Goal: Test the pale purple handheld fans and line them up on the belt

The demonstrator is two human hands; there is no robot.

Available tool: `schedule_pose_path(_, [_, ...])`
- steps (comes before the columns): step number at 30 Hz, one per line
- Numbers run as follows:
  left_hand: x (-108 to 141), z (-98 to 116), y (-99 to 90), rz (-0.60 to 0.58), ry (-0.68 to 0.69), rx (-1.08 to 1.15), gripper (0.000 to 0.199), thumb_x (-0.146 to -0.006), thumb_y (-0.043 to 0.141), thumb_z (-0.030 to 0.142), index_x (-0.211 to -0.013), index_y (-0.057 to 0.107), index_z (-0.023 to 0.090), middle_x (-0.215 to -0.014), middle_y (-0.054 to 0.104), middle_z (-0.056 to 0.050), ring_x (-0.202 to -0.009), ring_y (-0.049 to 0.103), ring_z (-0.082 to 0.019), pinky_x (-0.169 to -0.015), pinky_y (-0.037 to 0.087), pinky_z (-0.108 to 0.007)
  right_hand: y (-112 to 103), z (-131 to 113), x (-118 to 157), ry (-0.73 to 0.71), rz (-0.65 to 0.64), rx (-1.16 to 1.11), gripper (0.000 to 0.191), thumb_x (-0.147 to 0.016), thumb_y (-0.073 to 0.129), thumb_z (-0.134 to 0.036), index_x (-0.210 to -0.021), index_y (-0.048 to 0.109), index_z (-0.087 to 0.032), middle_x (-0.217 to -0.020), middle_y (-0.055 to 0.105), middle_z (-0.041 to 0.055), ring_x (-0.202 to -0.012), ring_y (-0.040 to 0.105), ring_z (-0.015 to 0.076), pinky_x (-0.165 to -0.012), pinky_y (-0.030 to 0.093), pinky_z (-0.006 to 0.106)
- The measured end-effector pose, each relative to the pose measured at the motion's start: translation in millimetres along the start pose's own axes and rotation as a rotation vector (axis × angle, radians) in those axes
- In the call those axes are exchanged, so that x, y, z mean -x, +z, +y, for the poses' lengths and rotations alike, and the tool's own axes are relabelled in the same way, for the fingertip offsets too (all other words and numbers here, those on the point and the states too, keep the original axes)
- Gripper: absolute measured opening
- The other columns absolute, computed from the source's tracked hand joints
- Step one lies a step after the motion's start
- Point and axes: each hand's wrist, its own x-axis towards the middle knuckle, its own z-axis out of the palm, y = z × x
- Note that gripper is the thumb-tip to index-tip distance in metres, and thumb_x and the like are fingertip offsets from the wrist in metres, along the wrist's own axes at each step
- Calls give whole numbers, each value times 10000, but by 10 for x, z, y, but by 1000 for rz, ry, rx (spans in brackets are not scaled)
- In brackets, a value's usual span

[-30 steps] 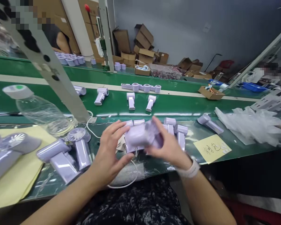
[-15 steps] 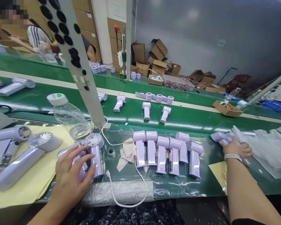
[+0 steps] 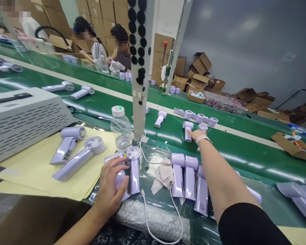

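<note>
My left hand [image 3: 111,182] lies over a lavender handheld fan [image 3: 120,177], fingers stretched and thumb apart. Against its fingertips stands a second lavender fan [image 3: 134,170] with a round vented head. Out over the green belt, my right hand [image 3: 196,134] reaches between two lavender fans. Its fingers touch or nearly touch the left one [image 3: 188,127]; the right one [image 3: 203,127] shows only its head above the hand. Most of the right fingers are hidden, so their grip is unclear. Below the right forearm is a row of several fans [image 3: 177,173], partly covered by that arm.
A clear bottle [image 3: 121,129] stands by the perforated post [image 3: 140,85]. Near it are a grey cloth [image 3: 164,175], a white cable [image 3: 145,211] and bubble wrap [image 3: 155,217]. Two fans rest on yellow paper [image 3: 76,183] beside a grey vented box [image 3: 28,119]. Co-workers sit across the belt.
My right hand has moved from the fans by the plastic bags at the right to the fans on the belt. The view has swung left; my left hand stays on the same fan.
</note>
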Motion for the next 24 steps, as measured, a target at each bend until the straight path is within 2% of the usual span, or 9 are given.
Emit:
schedule_pose_path(2, [7, 9, 7, 2, -1, -2, 207, -949, 527, 194, -1153, 550, 224, -1307, 597, -130, -1329, 502, -311, -1112, 414, -540, 19, -250, 71, 24, 1, 7, 397, -999, 665, -366, -1345, 611, -178, -1375, 621, 118, -1173, 654, 276, -973, 570, 502])
schedule_pose_path(4, [17, 16, 8, -2, -12, -7, 201, -944, 542, 186, -1140, 555, 229, -1303, 603, -125, -1325, 507, -307, -1116, 416, -544, -29, -317, 168, 12, -14, -4, 392, -1000, 665, -364, -1340, 613, -178, -1362, 628, 115, -1159, 660, 272, -962, 576, 496])
schedule_pose_path(9, [28, 36, -24, 11, -29, -4, 180, -912, 575, 166, -1076, 600, 234, -1287, 635, -119, -1334, 521, -324, -1124, 435, -566, -324, -66, 565, -164, -44, -82, 316, -1005, 659, -369, -1246, 656, -165, -1233, 687, 90, -1033, 698, 227, -884, 603, 429])
schedule_pose_path(13, [-61, 316, -20, -69, -35, 176, 207, -937, 577, 184, -1106, 677, 249, -1339, 644, -107, -1383, 504, -320, -1209, 353, -578, -382, 82, 1266, -392, 18, -178, 384, -1008, 576, -474, -990, 757, -136, -1038, 733, 93, -962, 706, 270, -860, 575, 400])
schedule_pose_path(15, [-165, 589, 40, -169, -213, 514, 330, -988, 566, 318, -1307, 631, 268, -1482, 567, -120, -1424, 485, -314, -1224, 348, -556, -303, 82, 1742, -528, 71, -244, 410, -954, 609, -536, -1037, 775, -170, -1194, 702, 119, -1127, 661, 325, -972, 531, 439])
schedule_pose_path(17, [-286, 867, 137, -217, -460, 1046, 564, -952, 602, 566, -1424, 542, 263, -1521, 539, -149, -1421, 507, -327, -1165, 438, -510, -183, 54, 2222, -707, 168, -378, 477, -881, 674, -592, -1127, 766, -195, -1399, 600, 164, -1331, 540, 394, -1084, 461, 532])
schedule_pose_path(18, [-339, 980, 188, -187, -555, 1281, 662, -885, 625, 686, -1376, 577, 244, -1463, 590, -159, -1357, 568, -341, -1110, 489, -497, -120, 38, 2437, -794, 197, -453, 518, -868, 679, -619, -1151, 763, -194, -1466, 545, 187, -1402, 472, 423, -1124, 416, 583])
schedule_pose_path(21, [-429, 1126, 258, -64, -866, 1591, 589, -759, 779, 679, -1087, 698, 197, -1117, 753, -103, -1061, 717, -272, -945, 575, -383, 36, 15, 2898, -902, 115, -624, 547, -952, 560, -648, -1218, 743, -206, -1603, 413, 191, -1516, 336, 431, -1185, 328, 652])
schedule_pose_path(24, [-441, 1005, 158, -161, -1006, 1728, 491, -724, 839, 595, -935, 743, 163, -831, 757, -42, -768, 724, -191, -757, 596, -297, 127, 27, 3076, -899, -46, -741, 542, -1013, 484, -610, -1390, 633, -249, -1643, 394, 152, -1551, 296, 398, -1196, 331, 643])
